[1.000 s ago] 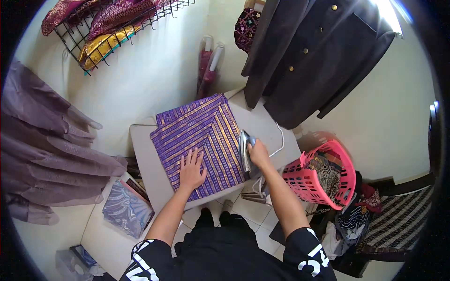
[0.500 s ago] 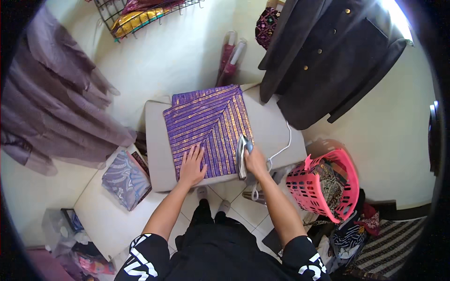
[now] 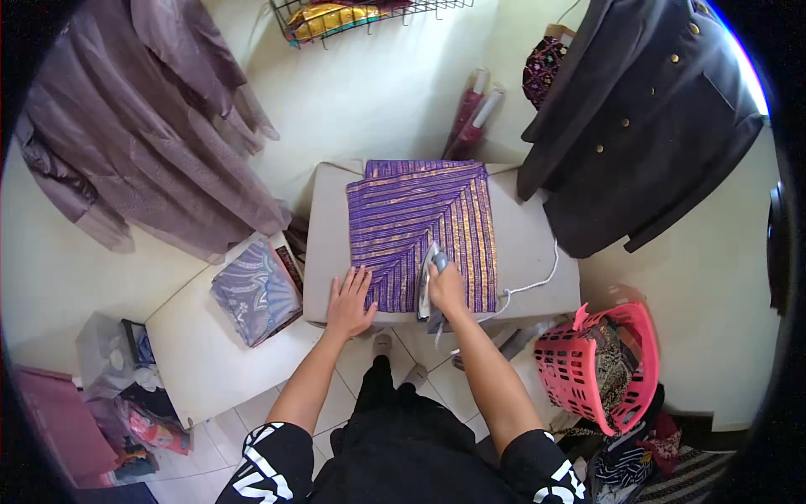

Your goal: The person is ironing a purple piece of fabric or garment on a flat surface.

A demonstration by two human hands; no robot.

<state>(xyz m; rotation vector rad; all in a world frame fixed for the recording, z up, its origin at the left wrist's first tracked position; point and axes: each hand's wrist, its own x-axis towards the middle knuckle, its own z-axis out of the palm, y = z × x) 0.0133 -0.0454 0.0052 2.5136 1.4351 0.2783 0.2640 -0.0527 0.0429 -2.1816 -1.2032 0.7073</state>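
A folded purple cloth with gold stripes [image 3: 411, 210] lies flat on a pale padded ironing board [image 3: 537, 286]. My right hand [image 3: 445, 287] is closed round the handle of a clothes iron [image 3: 428, 273], whose plate rests on the cloth near its front edge. A white cord [image 3: 537, 284] runs from the iron across the board to the right. My left hand [image 3: 350, 307] lies flat, fingers spread, at the cloth's front left corner and the board's edge.
To the left, folded patterned fabric [image 3: 256, 290] sits on a white table [image 3: 231, 378]. A pink laundry basket [image 3: 579, 370] with clothes stands at right. A mauve garment [image 3: 151, 126] hangs left, a dark coat [image 3: 638, 134] right. A wire rack [image 3: 403, 10] is on the wall.
The iron in my right hand has moved leftward over the cloth, away from its right edge. My left hand has shifted to the cloth's front left corner. The view has turned left.
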